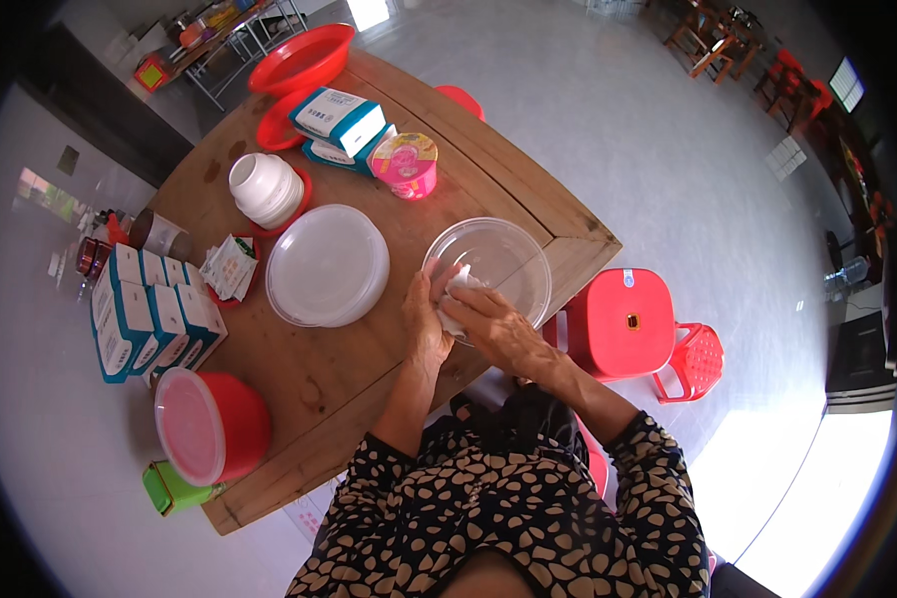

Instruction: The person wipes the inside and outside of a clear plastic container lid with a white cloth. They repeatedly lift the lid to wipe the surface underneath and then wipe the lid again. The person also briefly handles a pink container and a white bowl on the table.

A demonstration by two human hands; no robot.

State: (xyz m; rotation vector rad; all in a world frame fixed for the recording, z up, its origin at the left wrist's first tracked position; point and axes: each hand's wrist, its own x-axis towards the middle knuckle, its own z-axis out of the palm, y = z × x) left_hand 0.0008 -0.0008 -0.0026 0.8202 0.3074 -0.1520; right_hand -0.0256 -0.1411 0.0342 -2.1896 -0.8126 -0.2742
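Note:
A clear round plastic bowl (516, 261) is at the table's near right edge. Along its near left rim my left hand (427, 324) is closed, gripping the side. My right hand (500, 327) reaches over the bowl with a crumpled white tissue (458, 280) bunched under its fingers, pressed against the inside left wall. Just left of the hands lies a stack of round translucent white lids or shallow containers (327, 264). Beyond the bowl stands a pink and yellow paper tub (406, 167).
On the wooden table (314, 374) are stacked white bowls (261, 187), tissue packs (135, 324), more packs (341, 118), red basins (302, 60) and a red lidded bucket (239, 424). A green bin (174, 488) sits past the left corner. Red stools (623, 324) stand at the right.

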